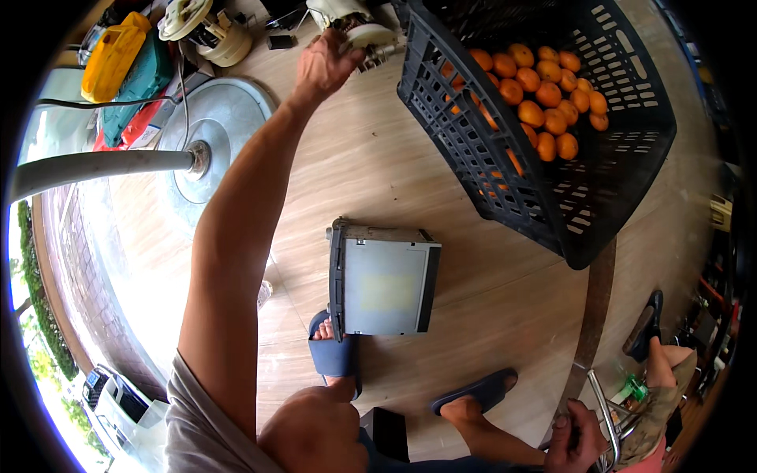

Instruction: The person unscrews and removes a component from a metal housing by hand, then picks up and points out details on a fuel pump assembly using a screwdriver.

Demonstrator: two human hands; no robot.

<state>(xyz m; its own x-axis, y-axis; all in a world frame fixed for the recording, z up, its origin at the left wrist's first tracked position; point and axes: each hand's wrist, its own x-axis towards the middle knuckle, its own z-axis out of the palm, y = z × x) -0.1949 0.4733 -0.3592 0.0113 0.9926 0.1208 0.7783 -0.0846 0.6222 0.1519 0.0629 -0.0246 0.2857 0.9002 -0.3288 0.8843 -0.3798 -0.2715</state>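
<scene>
A wood-patterned, pale brown floor (505, 299) is carrying everything here. A black, slotted plastic crate (552, 236) is standing at upper right, its walls presumably keeping the round oranges (548, 94) from rolling away. A round, grey metal base (229, 114) is lying at upper left, likely steadying its pole. A boxy, grey metal unit (378, 260) is sitting between crate and feet, probably resting flat for stability. The cream plastic and metal assembly (372, 35) is lying at the top edge, far enough that the left arm is stretching out. The left grip (323, 67) is meeting its disc; grasping or merely touching, I cannot tell. The right grip (577, 441) is curling loosely near the knee, its contents hidden. A pale yellow label (386, 293) is showing no readable writing.
</scene>
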